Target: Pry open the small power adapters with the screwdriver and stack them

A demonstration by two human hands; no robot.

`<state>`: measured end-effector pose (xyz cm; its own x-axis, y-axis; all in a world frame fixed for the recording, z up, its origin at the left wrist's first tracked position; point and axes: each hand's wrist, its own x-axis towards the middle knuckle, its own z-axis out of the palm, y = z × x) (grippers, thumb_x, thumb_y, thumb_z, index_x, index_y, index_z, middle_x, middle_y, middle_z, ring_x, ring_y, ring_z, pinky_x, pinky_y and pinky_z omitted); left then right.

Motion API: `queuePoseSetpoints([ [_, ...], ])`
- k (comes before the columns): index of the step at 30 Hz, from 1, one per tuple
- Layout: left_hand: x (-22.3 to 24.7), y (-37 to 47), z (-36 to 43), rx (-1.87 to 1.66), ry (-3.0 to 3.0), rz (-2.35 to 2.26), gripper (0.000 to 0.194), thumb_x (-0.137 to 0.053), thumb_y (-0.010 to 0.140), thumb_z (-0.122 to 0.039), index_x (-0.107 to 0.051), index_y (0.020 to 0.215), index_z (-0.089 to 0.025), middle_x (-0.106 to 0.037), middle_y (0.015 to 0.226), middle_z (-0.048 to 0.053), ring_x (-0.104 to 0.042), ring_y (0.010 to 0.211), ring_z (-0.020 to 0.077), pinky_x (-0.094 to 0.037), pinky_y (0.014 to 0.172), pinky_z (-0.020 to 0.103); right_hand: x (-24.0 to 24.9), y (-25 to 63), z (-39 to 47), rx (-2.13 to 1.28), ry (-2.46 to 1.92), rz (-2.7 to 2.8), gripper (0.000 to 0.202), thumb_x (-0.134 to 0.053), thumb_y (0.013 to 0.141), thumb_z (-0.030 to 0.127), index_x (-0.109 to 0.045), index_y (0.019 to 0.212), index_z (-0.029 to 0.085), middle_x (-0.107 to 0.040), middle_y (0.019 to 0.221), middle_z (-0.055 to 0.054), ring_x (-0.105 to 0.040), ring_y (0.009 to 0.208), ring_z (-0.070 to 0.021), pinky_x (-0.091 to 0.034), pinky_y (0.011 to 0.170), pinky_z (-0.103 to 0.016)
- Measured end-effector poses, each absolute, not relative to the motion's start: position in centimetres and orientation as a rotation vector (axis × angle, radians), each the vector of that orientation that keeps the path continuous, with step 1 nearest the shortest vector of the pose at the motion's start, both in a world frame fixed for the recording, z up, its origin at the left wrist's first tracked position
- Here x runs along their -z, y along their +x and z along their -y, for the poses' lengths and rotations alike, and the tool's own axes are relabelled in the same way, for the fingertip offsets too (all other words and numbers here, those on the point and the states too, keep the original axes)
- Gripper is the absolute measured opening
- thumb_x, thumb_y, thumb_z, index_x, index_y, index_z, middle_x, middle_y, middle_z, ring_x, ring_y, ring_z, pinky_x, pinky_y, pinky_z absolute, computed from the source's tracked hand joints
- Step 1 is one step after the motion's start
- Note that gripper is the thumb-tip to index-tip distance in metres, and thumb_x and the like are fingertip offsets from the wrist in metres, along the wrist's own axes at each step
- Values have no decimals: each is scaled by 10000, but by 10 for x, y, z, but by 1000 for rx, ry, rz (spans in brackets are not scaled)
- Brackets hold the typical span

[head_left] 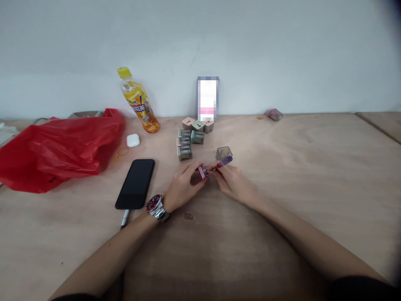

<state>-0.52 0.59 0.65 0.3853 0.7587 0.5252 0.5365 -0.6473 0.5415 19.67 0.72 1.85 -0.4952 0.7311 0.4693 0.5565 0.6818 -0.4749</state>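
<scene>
Here, pinches a pink sharpener piece [202,172] between the thumb and fingertips of the left hand [181,188], well in from the back edge of the bench [297,167]. With the right hand [234,184], holds a screwdriver [225,161], thumb and fingers pressed together on it, the purple and red handle pointing up toward the back edge and to the right. Cannot tell whether the tip touches the sharpener piece. Wears a watch [158,207] on the left wrist.

Just beyond the right hand, has a grey see-through box [224,153] on the bench. Farther back, has four boxed sharpeners [184,152] in a close cluster and, nearer the back edge, a row of three upright sharpeners [198,125], pink, green and pink, with paired holes on top. Behind that row, at the back edge, has a bright phone [208,98] propped against the wall [250,54].

To the left, has a bottle [139,104] of amber drink close to the back edge, a white case [133,140], a rubber band [122,154], a red bag [69,150], and a black phone [135,184] lying flat with a cable [125,218] plugged in.
</scene>
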Motion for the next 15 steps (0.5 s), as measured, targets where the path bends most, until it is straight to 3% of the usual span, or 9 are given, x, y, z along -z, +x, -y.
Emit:
queuePoseSetpoints([
  [15,-9,-4,-6,-1142,2333,-1200,387,-659,860,-248,-534,1222,-191,-658,1149,86,-640,1044,197,-535,932,359,-19,198,-5,-322,-930,2067,113,-478,946,190,-551,1031,172,-694,913,-95,-674,786,-209,-536,692,-334],
])
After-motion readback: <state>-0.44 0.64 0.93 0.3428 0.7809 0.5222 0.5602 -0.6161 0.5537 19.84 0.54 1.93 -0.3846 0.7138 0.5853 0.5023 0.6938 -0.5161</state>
